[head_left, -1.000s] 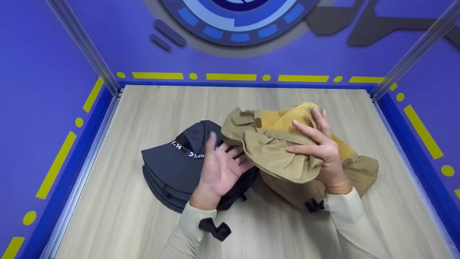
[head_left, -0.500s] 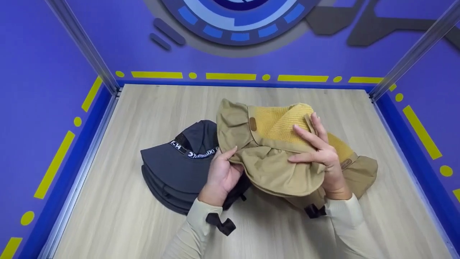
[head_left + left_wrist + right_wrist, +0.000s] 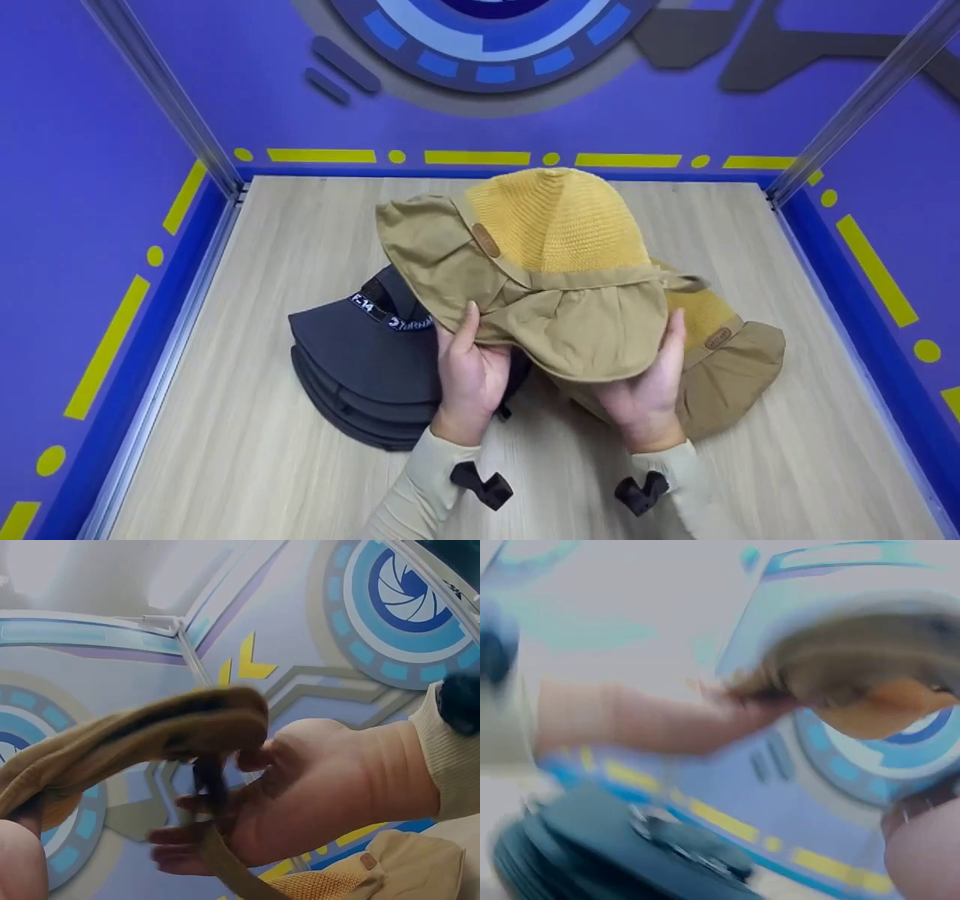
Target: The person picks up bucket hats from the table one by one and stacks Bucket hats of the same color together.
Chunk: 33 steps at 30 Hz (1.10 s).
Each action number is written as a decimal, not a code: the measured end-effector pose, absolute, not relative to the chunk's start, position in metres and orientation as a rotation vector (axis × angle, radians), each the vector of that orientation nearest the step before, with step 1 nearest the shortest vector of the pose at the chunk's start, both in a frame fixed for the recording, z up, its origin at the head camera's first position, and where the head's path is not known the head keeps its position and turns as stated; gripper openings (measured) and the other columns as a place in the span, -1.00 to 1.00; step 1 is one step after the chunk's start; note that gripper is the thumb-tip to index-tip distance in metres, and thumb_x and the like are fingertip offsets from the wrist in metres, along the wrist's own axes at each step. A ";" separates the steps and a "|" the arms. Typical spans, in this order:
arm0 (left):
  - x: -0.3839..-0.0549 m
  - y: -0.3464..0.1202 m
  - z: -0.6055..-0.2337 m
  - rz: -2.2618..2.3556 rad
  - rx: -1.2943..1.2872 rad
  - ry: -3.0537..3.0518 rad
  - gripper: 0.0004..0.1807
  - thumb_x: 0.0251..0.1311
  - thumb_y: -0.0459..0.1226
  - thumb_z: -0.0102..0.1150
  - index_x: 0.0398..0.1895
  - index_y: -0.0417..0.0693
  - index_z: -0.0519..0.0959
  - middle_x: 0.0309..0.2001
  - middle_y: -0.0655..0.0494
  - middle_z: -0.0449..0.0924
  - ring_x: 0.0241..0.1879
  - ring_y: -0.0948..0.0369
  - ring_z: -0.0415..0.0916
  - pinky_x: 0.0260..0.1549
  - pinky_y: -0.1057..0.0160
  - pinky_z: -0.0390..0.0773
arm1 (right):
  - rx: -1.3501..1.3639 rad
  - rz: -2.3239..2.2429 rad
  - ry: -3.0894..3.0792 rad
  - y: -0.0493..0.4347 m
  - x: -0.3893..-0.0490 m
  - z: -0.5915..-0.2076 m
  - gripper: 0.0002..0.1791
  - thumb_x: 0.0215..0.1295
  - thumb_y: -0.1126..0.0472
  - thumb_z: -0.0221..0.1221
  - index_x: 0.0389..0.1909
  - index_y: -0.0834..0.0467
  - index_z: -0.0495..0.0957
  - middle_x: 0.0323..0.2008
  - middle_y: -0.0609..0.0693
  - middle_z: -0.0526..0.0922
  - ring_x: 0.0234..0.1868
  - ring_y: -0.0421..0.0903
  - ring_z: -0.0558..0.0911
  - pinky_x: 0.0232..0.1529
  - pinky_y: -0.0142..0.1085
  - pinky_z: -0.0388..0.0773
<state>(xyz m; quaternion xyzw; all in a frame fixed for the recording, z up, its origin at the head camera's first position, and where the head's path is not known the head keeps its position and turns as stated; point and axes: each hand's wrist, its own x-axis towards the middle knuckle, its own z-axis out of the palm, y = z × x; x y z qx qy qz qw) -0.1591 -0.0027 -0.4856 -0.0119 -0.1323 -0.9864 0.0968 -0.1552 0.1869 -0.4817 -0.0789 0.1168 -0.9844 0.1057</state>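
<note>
A sun hat point(image 3: 559, 225) with a yellow knit crown and a wide khaki brim is held up over the table, crown upward. My left hand point(image 3: 472, 382) pinches the brim's near left edge, thumb on top. Beneath the near right part of the brim is my right hand point(image 3: 641, 405), thumb raised beside the edge. In the left wrist view, the right hand's point(image 3: 315, 791) fingers extend below the brim point(image 3: 172, 727), apart from it, near a hanging strap point(image 3: 225, 862). The right wrist view is blurred; there the left hand point(image 3: 660, 720) meets the brim.
A stack of dark grey hats point(image 3: 360, 360) with a lettered band lies at the left. Another yellow and khaki hat point(image 3: 739, 371) lies at the right, partly hidden. The wooden table point(image 3: 300, 217) is bordered by blue walls with yellow marks.
The left hand has taken hold of the brim. The right hand has moved from the crown to below the brim. The hat has shifted left and its crown has filled out.
</note>
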 end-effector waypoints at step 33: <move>-0.177 -0.102 -0.475 -2.782 -0.336 -1.253 -0.43 0.38 -0.15 0.27 0.34 -0.25 0.41 0.02 -0.02 0.68 -0.01 0.16 0.66 0.03 0.23 0.65 | -0.619 -2.906 0.701 0.247 -0.165 -0.474 -0.64 0.51 0.53 -0.25 0.12 0.42 0.47 0.04 0.31 0.67 0.02 0.16 0.74 0.05 -0.10 0.71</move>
